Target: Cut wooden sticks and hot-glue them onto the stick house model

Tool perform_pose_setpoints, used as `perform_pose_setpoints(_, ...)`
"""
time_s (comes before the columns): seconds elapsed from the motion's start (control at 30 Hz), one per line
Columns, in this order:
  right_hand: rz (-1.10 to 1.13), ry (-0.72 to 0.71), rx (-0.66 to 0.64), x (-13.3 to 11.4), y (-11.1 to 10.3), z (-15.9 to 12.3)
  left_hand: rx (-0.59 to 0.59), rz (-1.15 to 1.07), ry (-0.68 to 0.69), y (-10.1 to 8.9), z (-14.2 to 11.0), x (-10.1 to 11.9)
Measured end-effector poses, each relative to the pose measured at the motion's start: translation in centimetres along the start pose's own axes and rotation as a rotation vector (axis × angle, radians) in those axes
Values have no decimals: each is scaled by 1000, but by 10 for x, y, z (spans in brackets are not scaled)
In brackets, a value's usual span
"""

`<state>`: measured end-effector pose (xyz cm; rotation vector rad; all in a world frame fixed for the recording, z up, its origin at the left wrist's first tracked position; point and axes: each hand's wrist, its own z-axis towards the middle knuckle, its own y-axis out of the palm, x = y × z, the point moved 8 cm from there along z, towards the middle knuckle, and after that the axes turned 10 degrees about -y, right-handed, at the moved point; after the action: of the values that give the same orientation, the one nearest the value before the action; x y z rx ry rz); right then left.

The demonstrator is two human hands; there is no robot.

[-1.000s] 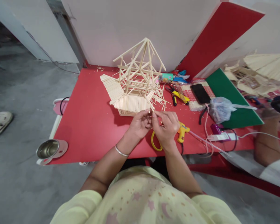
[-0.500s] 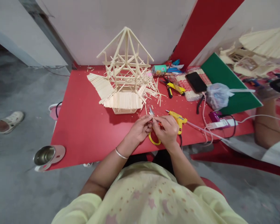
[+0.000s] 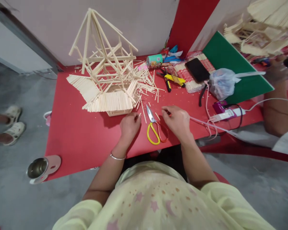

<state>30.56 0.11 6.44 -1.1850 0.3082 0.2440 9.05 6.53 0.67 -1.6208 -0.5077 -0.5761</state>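
My left hand is closed, with the pale tip of a small wooden stick poking out between thumb and fingers. It is just in front of a model house built of thin sticks, with an open roof frame and slatted lower roofs. My right hand curls over the glue gun, whose yellow body it hides; the clear glue stick trails out behind the hand. Between both hands lie scissors with one yellow and one red handle, blades pointing away.
Loose sticks lie right of the model. Beyond are pliers, a green can, a phone on packs of sticks, a plastic bag and a power strip. A steel cup stands at the left corner. Another person works at right.
My hands, together before, have parted: the left moved left with the small stick, the right went over the glue gun. The scissors came into full sight. The whole view shifted.
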Motion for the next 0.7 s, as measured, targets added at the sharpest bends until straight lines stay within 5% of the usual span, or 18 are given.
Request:
perform_pose_setpoints(0.23,-110,31,-96,9,-10,23,13,293,73,13,-8,5)
perform_pose_setpoints(0.47,-157,-38,-380,22,16,62,-5,287,45,13,-2,2)
perform_pose_setpoints(0.7,-197,-42,-441,46,37,116,28,227,16,12,2,-1)
